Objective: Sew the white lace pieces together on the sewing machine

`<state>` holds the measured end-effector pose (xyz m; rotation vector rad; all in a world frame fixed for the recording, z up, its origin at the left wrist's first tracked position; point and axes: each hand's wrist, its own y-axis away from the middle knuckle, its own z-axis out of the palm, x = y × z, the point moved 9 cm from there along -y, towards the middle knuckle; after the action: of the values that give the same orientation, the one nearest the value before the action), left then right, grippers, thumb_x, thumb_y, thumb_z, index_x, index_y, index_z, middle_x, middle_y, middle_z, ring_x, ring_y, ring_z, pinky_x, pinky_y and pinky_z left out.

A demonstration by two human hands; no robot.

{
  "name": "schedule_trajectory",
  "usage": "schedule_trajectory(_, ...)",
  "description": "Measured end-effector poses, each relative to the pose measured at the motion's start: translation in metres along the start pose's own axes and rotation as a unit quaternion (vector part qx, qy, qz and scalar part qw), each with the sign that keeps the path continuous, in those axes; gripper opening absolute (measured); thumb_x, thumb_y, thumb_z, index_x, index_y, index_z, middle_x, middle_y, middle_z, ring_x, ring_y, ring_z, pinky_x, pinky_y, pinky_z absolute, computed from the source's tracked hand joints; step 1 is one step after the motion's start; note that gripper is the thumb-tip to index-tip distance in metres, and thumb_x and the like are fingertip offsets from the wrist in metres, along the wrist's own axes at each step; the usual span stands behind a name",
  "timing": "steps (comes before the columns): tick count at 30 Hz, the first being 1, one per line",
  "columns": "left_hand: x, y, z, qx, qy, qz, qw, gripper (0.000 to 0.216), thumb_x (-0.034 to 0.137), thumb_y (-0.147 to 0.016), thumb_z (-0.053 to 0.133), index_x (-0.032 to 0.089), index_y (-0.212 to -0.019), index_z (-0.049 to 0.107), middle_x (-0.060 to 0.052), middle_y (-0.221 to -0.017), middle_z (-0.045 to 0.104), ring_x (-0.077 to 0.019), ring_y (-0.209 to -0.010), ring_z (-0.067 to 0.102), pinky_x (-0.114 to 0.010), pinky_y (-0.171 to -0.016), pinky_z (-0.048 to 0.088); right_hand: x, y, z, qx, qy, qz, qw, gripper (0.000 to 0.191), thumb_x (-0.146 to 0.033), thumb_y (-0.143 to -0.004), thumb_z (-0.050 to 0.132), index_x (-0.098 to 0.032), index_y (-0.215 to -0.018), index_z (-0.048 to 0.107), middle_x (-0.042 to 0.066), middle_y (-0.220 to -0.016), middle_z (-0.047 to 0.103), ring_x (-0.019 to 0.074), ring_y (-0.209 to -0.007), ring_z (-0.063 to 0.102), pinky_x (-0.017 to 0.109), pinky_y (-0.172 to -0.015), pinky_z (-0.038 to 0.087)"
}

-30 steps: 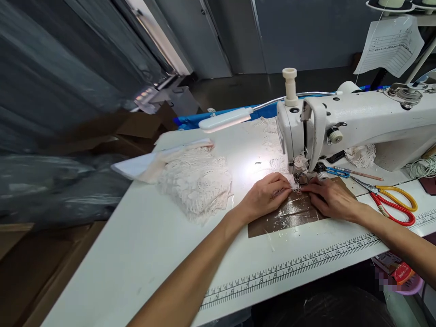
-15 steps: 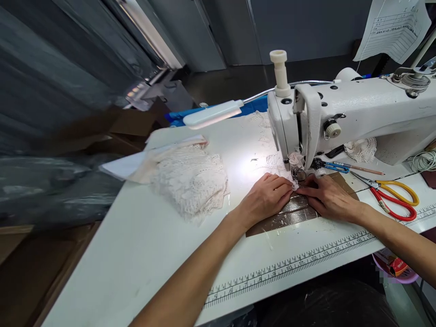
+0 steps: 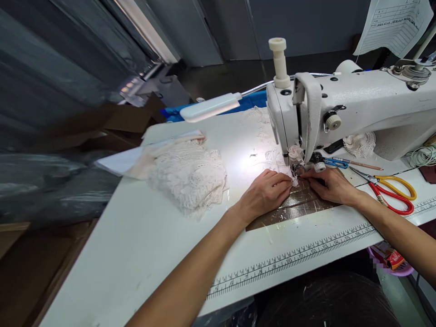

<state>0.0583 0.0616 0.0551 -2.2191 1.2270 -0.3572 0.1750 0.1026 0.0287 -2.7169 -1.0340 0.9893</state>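
Note:
A white sewing machine (image 3: 354, 109) stands at the back right of the white table (image 3: 136, 245). A small piece of white lace (image 3: 293, 178) lies under its presser foot, on a brown taped patch (image 3: 296, 206). My left hand (image 3: 265, 193) lies knuckles up just left of the needle, its fingertips pinching the lace. From the right, my right hand (image 3: 329, 185) presses curled fingers onto the same piece. The needle itself is hidden behind the lace and fingers.
A heap of white lace (image 3: 189, 175) lies to the left under a lamp (image 3: 211, 106). Red and yellow scissors (image 3: 391, 193), blue snips (image 3: 335, 162) and a pencil (image 3: 361, 164) lie right of the needle. A ruler strip (image 3: 299, 259) runs along the front edge. Cardboard boxes (image 3: 112, 129) stand beyond the table's left end.
The view has shifted slightly, so the machine sits higher and nearer. Both hands stay at the needle, the right one drawn a little closer to the presser foot.

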Motion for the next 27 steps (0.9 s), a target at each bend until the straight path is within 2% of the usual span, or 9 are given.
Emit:
schedule_trajectory(7,-0.003,0.0,0.004,-0.019,-0.005,-0.014,1.0,0.022,0.016,-0.098,0.048,0.016,-0.085,0.066,-0.004,-0.086,0.072,-0.0141,-0.073,0.066,-0.03,-0.063,0.053,-0.01,0.001,0.0,-0.01,0.041,-0.041,0.998,0.034,-0.022,-0.095,0.045,-0.018,-0.115,0.072,0.009,-0.095,0.067,0.0185,-0.082,0.061,0.03,-0.072,0.049)
schedule_trajectory(14,0.0,-0.002,0.001,-0.045,0.002,0.0,0.999,0.022,0.016,-0.097,0.047,0.015,-0.088,0.067,-0.005,-0.09,0.073,-0.0154,-0.077,0.066,-0.033,-0.069,0.052,-0.021,0.006,0.004,-0.034,0.095,-0.11,0.989,0.033,-0.022,-0.093,0.05,-0.026,-0.116,0.072,0.01,-0.102,0.063,0.0201,-0.089,0.056,0.035,-0.078,0.049)
schedule_trajectory(19,0.0,-0.001,0.004,-0.096,0.025,-0.015,0.995,0.024,0.02,-0.093,0.046,0.015,-0.096,0.068,-0.008,-0.097,0.072,-0.0182,-0.081,0.066,-0.036,-0.076,0.051,-0.024,0.007,0.007,-0.057,0.134,-0.094,0.985,0.035,-0.023,-0.094,0.05,-0.026,-0.123,0.068,0.01,-0.108,0.062,0.0216,-0.093,0.055,0.038,-0.081,0.049)
schedule_trajectory(24,0.001,0.0,0.003,-0.088,0.026,-0.017,0.996,0.025,0.02,-0.093,0.045,0.015,-0.092,0.069,-0.008,-0.098,0.072,-0.0184,-0.081,0.065,-0.037,-0.078,0.05,-0.03,0.008,0.015,-0.082,0.155,-0.079,0.981,0.036,-0.02,-0.094,0.047,-0.018,-0.126,0.063,0.014,-0.11,0.06,0.0237,-0.097,0.054,0.041,-0.086,0.049)
schedule_trajectory(27,-0.001,0.001,0.006,-0.096,0.028,-0.027,0.995,0.025,0.021,-0.093,0.044,0.017,-0.094,0.069,-0.007,-0.099,0.071,-0.0184,-0.08,0.064,-0.039,-0.08,0.05,-0.03,0.009,0.018,-0.086,0.174,-0.071,0.978,0.036,-0.02,-0.094,0.045,-0.02,-0.127,0.06,0.014,-0.111,0.058,0.0247,-0.1,0.053,0.043,-0.088,0.049)
